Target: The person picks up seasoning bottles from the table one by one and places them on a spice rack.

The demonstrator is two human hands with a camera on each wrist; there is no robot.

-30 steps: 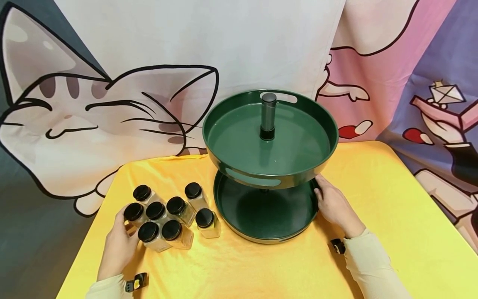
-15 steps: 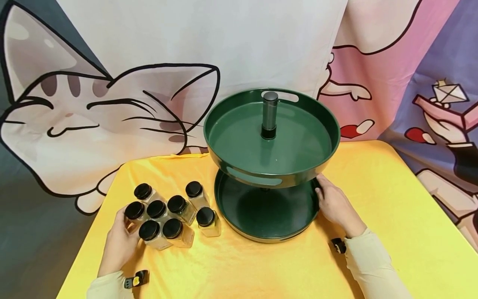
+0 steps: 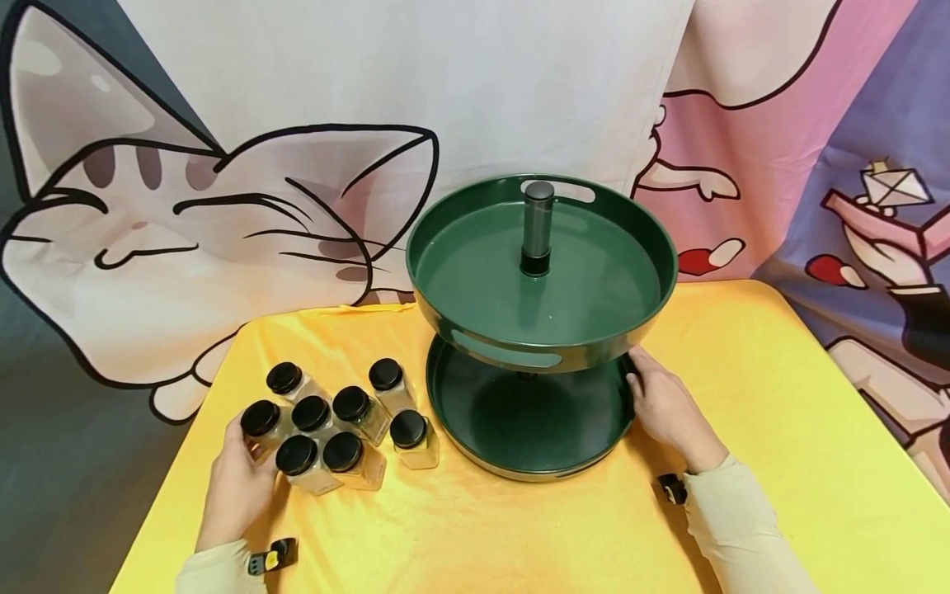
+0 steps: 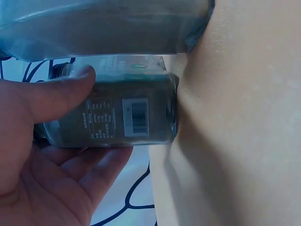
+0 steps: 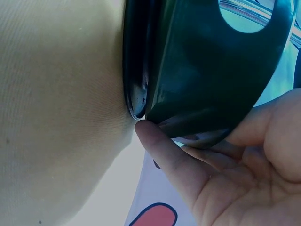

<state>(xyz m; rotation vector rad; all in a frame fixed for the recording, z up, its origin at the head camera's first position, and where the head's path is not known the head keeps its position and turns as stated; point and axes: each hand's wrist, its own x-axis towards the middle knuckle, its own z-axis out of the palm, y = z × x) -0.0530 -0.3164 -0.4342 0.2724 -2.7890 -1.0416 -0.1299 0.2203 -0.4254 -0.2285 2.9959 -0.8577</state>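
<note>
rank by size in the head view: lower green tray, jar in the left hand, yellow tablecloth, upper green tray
1. Yellow tablecloth
2. Upper green tray
3. Lower green tray, partly hidden
4. Jar in the left hand
The upper tray is nearer the camera, so true tray sizes are unsure.

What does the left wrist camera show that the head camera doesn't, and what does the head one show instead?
Only the left wrist view shows the barcode on the held jar.
Only the head view shows the whole two-tier green stand, with the right hand at its lower tray.
Both show the left hand gripping that jar, and the tablecloth.
</note>
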